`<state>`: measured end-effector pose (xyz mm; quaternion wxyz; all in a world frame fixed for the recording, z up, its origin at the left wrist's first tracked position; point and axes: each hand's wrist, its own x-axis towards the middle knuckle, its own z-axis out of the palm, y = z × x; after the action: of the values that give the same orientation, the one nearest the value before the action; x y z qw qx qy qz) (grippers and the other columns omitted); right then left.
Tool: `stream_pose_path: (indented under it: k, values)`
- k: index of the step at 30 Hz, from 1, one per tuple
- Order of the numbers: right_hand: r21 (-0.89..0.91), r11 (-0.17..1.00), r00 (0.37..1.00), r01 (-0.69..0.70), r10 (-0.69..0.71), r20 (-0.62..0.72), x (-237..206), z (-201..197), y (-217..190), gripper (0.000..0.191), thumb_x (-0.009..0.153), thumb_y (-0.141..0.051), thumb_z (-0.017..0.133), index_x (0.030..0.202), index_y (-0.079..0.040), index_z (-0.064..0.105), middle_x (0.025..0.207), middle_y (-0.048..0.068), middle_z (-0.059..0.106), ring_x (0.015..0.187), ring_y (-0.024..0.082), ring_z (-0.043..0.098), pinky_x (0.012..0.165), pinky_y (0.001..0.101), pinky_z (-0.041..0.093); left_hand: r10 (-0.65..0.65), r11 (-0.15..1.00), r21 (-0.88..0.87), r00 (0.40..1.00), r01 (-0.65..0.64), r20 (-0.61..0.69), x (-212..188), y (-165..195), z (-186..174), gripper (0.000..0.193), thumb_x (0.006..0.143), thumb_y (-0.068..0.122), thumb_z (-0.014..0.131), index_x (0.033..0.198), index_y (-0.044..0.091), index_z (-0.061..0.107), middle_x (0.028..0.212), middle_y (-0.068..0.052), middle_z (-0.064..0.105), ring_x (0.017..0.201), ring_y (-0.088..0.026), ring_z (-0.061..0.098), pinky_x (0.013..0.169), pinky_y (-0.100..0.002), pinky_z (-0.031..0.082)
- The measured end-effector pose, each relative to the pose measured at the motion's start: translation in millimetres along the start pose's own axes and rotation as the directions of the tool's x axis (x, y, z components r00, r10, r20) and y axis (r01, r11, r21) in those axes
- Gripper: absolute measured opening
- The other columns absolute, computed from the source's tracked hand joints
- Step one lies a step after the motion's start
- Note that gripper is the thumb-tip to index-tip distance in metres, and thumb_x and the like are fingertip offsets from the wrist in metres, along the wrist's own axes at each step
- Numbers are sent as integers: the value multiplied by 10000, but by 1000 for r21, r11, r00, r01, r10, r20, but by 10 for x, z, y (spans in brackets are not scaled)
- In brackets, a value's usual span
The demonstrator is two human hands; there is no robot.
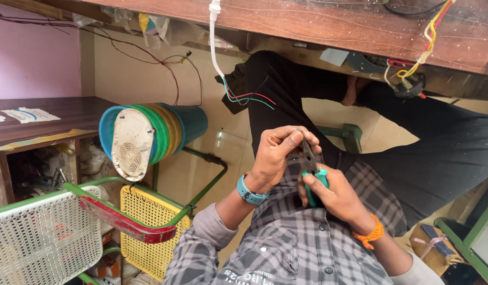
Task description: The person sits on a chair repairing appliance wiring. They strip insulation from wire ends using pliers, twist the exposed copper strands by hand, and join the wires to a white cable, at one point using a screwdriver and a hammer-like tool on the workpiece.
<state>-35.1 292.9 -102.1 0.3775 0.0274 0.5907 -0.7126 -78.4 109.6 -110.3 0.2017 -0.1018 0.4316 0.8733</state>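
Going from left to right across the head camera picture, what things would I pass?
White mesh chair back → stack of coloured plastic tubs → yellow mesh chair back → left hand with a blue wristband → green-handled pliers in the right hand → orange wrist thread.

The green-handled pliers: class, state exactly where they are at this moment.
In the head view, just right of centre, the green-handled pliers sit gripped in the right hand, their dark jaws pointing up to the left hand, above the checked shirt.
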Motion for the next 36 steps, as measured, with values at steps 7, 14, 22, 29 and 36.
stream_pose_path:
  k: [7,14,22,29,36]
  values:
    - [465,861,956,-208,78,282,-75,-165,-76,399,969,-324,609,1076,61,623,740,87,634,633,178,633,575,334,544,-171,983,-38,975,178,143,70,243,40,277,1039,273,666,1108,10,721,1080,-114,761,990,-235,764,734,-297,610]
    - [-71,996,998,-61,58,-36,-47,-161,-252,359,982,-246,569,1238,-17,673,745,82,728,617,137,653,594,296,542,-93,863,503,993,43,75,172,560,32,278,1001,216,699,1167,0,756,1086,-87,764,941,-118,731,650,-209,561]
    - [-720,669,864,183,-459,-207,-109,-49,-421,425,845,17,686,1264,-17,625,1024,184,700,892,317,681,778,367,534,-120,781,612,992,123,-46,106,713,71,228,955,171,716,1096,-1,769,879,-60,772,753,-98,733,560,-209,568]
    - [-875,476,856,91,-486,-175,-81,4,-440,566,829,32,686,1376,-64,573,1131,121,669,1005,336,599,836,459,467,-104,766,629,991,135,-86,42,646,7,198,976,175,684,1032,-9,729,853,-59,756,773,-107,755,558,-211,580]
    - [-648,744,963,162,-262,-60,-77,-70,-350,617,871,-23,589,1478,-75,490,1247,124,665,1108,287,622,920,401,462,-22,895,444,998,45,-58,102,603,-225,187,1030,157,644,1028,-21,702,836,-61,715,751,-148,744,562,-218,529]
